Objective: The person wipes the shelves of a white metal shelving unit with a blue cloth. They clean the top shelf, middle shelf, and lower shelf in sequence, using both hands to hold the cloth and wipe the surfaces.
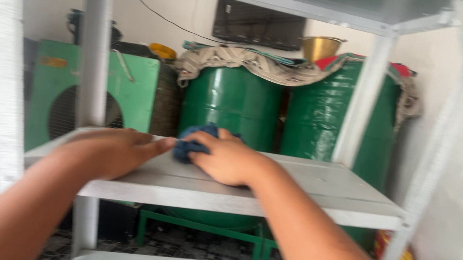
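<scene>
Right hand point(227, 160) grips a blue rag point(191, 142); left hand point(115, 150) lies flat, released, on the shelf point(319, 186). Leaning hard may tip the rack.

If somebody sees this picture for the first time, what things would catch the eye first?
First, the two hands on the white shelf in the middle: the right hand presses a dark blue cloth on it, and the left hand lies flat beside it. Behind stand two big green drums, draped with cloth.
</scene>
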